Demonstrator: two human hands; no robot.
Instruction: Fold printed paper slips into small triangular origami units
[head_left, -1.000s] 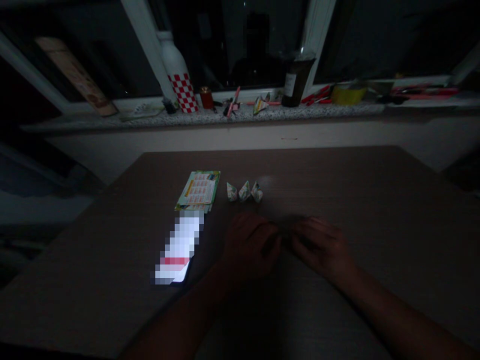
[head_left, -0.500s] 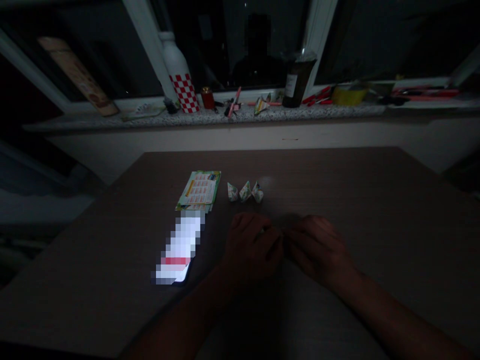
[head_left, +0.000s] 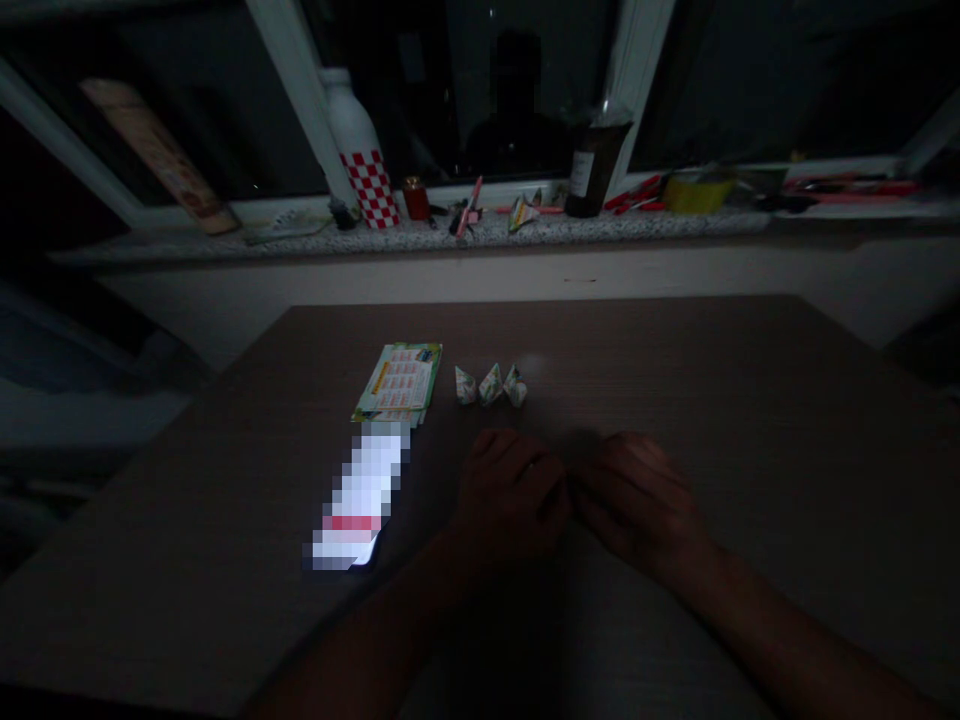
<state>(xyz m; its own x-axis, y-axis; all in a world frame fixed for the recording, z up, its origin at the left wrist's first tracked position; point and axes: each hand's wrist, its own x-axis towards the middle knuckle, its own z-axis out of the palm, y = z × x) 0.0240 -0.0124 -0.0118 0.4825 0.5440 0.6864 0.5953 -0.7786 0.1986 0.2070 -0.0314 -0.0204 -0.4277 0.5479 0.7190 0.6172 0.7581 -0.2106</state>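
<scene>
Over the middle of the dim table, my left hand (head_left: 514, 490) is closed, its fingers curled inward. A tiny pale speck shows between those fingers; what it belongs to is hidden. My right hand (head_left: 637, 490) is closed too, fingertips pinched together and meeting the left hand's fingers. Whatever lies between them is too dark and covered to name. Just beyond my hands stand three small folded paper pieces in a row: a left one (head_left: 465, 386), a middle one (head_left: 490, 385) and a right one (head_left: 515, 387), each printed and pointed.
Left of the folded pieces lies a stack of printed cards (head_left: 401, 380). A lit phone (head_left: 360, 500), its screen blurred out, lies nearer me. Behind the table (head_left: 712, 370), the windowsill (head_left: 285, 238) carries a checkered bottle (head_left: 371, 185), a small jar (head_left: 415, 198) and a dark bag (head_left: 592, 175).
My left hand's fingers have shifted slightly and cover more of the pale bit between them. Both hands stay together in nearly the same place. The folded pieces, cards and phone rest as before.
</scene>
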